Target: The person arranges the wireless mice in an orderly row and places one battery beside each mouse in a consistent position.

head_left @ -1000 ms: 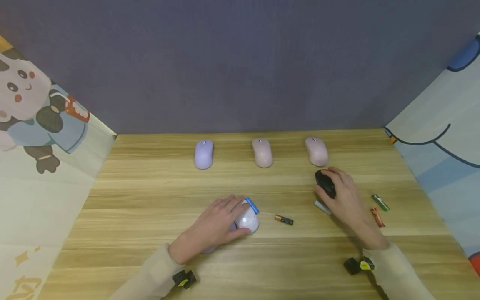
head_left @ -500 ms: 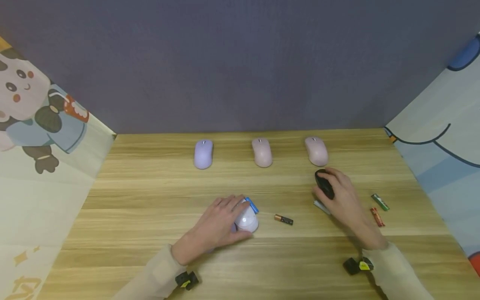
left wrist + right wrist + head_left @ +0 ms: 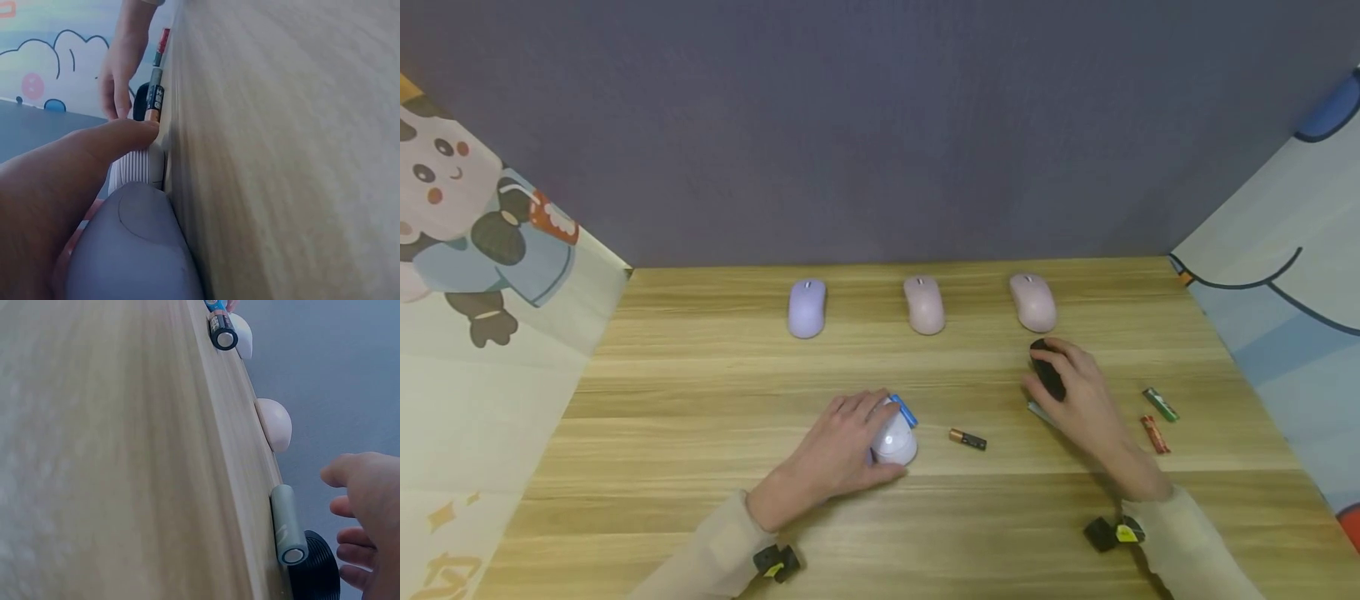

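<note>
Head view shows me the left hand (image 3: 835, 450) gripping a rounded white mouse (image 3: 895, 442), the right hand (image 3: 1084, 408) a rounded black mouse (image 3: 1049, 377), between thumb and fingers, likely for steadiness.

A light-brown table with a wood-grain top (image 3: 700, 375) bears, along its far edge, a lavender rounded mouse (image 3: 807, 309) and two pale-pink mice (image 3: 924, 306), well apart. Nearer lie a white rounded mouse (image 3: 895, 443) beside a blue cylindrical battery (image 3: 904, 411), a smooth lilac-grey mouse (image 3: 134, 250), a black-and-copper battery (image 3: 967, 439), a grey-green battery (image 3: 287, 528) near a black ribbed-sided mouse (image 3: 1047, 379), and, rightmost, a green battery (image 3: 1161, 404) just beyond a red battery (image 3: 1156, 435)
</note>
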Available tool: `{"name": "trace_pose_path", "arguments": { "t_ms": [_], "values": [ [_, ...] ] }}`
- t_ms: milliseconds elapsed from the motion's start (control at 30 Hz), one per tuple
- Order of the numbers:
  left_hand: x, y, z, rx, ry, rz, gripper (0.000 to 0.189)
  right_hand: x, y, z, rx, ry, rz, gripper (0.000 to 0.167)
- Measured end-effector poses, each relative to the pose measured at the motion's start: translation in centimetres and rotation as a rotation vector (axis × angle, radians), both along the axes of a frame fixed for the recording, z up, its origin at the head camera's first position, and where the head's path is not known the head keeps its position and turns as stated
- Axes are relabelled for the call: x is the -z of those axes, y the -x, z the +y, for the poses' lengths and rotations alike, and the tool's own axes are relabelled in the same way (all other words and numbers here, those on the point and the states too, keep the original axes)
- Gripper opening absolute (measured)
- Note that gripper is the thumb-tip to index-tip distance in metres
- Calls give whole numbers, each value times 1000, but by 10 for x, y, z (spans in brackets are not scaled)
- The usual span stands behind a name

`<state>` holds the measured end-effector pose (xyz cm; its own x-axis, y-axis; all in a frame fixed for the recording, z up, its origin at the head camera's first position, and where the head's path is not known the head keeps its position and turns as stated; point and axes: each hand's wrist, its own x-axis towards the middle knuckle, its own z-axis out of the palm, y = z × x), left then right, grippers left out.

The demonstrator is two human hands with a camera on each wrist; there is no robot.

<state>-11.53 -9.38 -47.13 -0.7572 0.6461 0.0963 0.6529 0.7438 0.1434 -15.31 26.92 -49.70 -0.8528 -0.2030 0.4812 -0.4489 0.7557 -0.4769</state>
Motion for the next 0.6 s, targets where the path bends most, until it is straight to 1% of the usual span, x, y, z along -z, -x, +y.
{"name": "trace_pose_path", "arguments": {
  "t_ms": [267,600],
  "values": [
    [2,0,0,18,-59,9,82,2,0,0,-5,-4,21,43],
    [9,2,0,50,-137,55,77,0,-1,4,33,4,-32,47]
  ]
}}
